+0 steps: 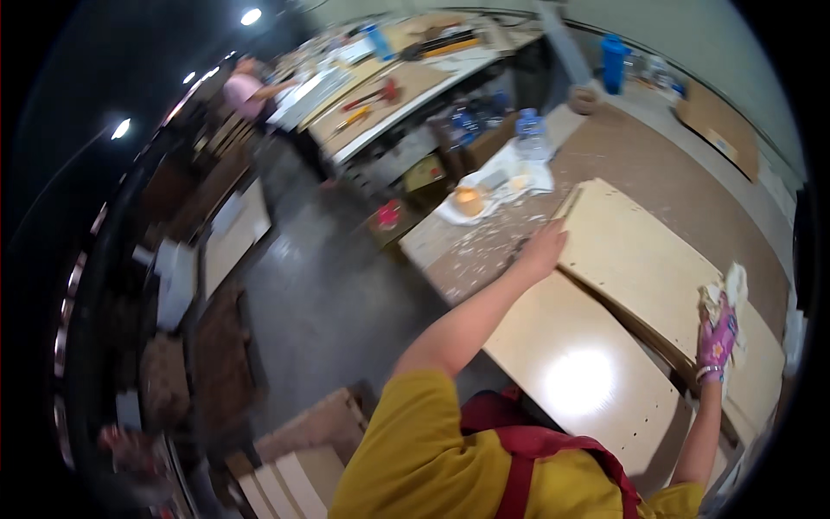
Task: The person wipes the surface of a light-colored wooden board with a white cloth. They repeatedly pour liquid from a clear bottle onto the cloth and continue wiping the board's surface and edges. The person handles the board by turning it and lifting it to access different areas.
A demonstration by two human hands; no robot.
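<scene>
My left hand [546, 245] is bare and rests flat on the near corner of a pale wooden board [635, 255] lying on the workbench. My right hand [718, 339] wears a pink patterned glove and grips a crumpled white cloth [728, 290] pressed on the same board's right side. A second, glossy pale board [579, 372] lies beneath and in front of it, with small holes along its edge. My yellow sleeve and a red apron strap fill the lower middle.
The brown workbench [666, 182] holds a plastic water bottle [531, 136], white paper with a small bowl [469, 201], and scattered white flecks. A blue jug [615, 62] stands far back. Another person [246, 91] works at a cluttered bench far left. Stacked boards [294, 480] lie on the floor.
</scene>
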